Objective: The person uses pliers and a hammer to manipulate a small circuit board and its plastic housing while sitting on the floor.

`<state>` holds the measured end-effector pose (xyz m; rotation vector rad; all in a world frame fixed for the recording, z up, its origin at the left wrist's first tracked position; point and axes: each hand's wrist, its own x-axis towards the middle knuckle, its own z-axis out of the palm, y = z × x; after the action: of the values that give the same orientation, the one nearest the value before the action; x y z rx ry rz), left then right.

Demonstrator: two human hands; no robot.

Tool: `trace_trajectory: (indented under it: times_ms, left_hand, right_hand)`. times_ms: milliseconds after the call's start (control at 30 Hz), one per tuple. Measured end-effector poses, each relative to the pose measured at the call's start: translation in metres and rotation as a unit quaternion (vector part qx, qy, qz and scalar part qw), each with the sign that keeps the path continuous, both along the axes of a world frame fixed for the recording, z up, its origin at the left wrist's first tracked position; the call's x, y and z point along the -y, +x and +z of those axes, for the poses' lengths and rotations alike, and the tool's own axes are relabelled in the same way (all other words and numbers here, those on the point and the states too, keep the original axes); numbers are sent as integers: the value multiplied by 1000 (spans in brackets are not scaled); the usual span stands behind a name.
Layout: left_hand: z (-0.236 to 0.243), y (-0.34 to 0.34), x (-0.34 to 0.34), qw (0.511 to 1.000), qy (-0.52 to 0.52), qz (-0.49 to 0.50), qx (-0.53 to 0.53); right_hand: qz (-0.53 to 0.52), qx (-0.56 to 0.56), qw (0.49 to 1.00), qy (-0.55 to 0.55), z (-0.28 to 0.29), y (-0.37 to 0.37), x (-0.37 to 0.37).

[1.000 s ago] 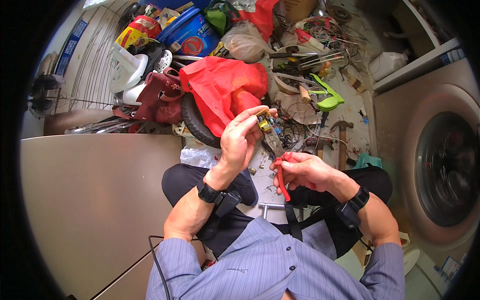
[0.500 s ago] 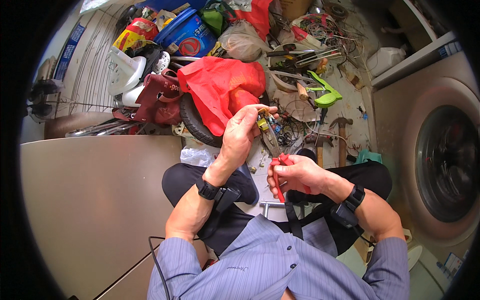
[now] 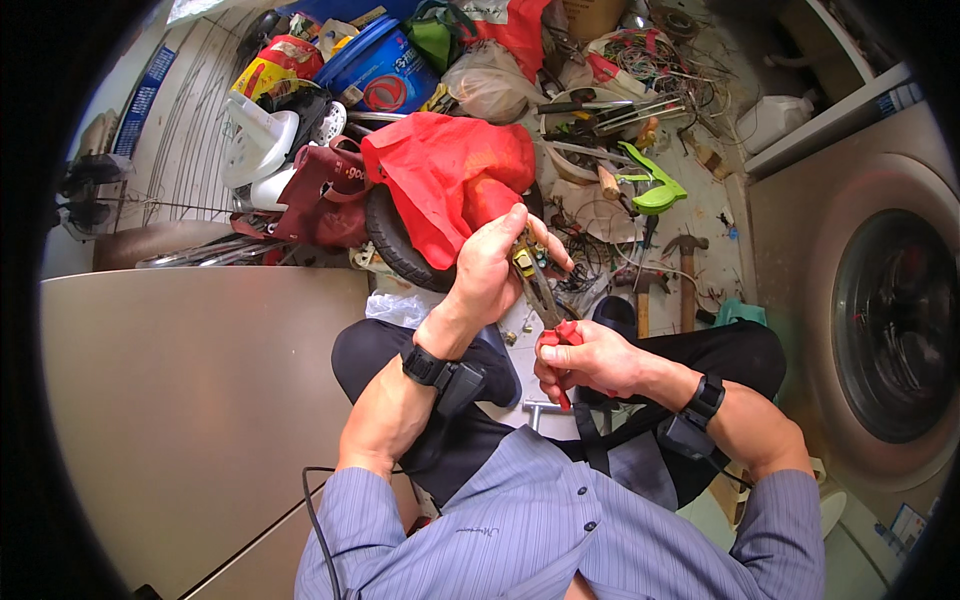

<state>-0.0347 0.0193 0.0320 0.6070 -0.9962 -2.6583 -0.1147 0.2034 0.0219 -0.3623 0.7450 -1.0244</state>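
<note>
My right hand (image 3: 605, 362) is closed round the red handles of a pair of pliers (image 3: 568, 334), whose metal jaws point up and left. At their tips is a small electronic part with a yellow block (image 3: 522, 262). My left hand (image 3: 488, 262) grips this part, thumb up and fingers curled behind it. The part's far side is hidden by the fingers, and I cannot tell exactly what the jaws bite on. Both hands are above the floor, between my bent knees.
Beyond my hands lie a red bag (image 3: 450, 165) over a black tyre (image 3: 395, 240), a blue bucket (image 3: 385, 65), a bright green clamp-like tool (image 3: 655, 190) and a hammer (image 3: 687, 270). A washing machine (image 3: 800, 300) stands right, a flat metallic panel (image 3: 200, 390) left.
The pliers' red handles, spread apart before, are now squeezed together. My left hand has turned slightly, its thumb rising and its fingers reaching further right round the part.
</note>
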Motion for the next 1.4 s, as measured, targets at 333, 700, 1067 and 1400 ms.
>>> trace_trajectory:
  times_ms: [333,700,1067,1400]
  left_hand:
    - [-11,3,13,991,128,44,-19]
    - [-11,10,14,971,175,160,34]
    - [-15,12,7,988,-36,150,-4]
    - [-26,10,-11,949,-293,100,53]
  right_hand:
    - [-6,-183,982,-40,-14,-27,11]
    - [15,-523,851,-44,-9,-25,9]
    - [12,-586,809,-51,-6,-23,13]
    - [47,-592,803,-47,-3,-26,11]
